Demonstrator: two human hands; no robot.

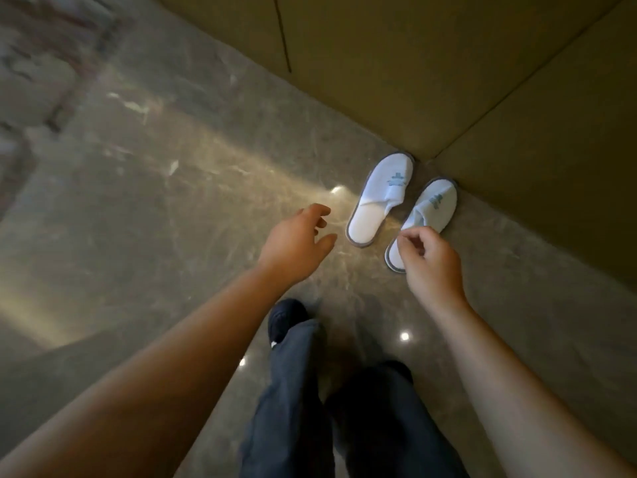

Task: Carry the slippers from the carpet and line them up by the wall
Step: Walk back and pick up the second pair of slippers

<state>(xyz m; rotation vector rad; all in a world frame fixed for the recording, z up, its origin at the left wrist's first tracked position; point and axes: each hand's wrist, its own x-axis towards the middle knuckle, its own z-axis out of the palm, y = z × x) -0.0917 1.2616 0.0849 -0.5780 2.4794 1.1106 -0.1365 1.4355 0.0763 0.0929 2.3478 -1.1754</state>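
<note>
Polished grey-brown marble floor [193,188], veined, glossy. Warm light streak runs across it from near left toward centre; small bright ceiling-light reflections [404,336] near centre. Olive-tan panelled wall [379,63] far right, dark seams, meets the floor on a diagonal. Blurred patterned grey-red carpet [41,46] far left.

a polished grey marble floor [179,208] carries two white slippers [381,198] side by side, toes touching the tan wall [396,81]. a dark shoe [286,319] stands nearer. patterned carpet [38,60] borders the far left.
</note>
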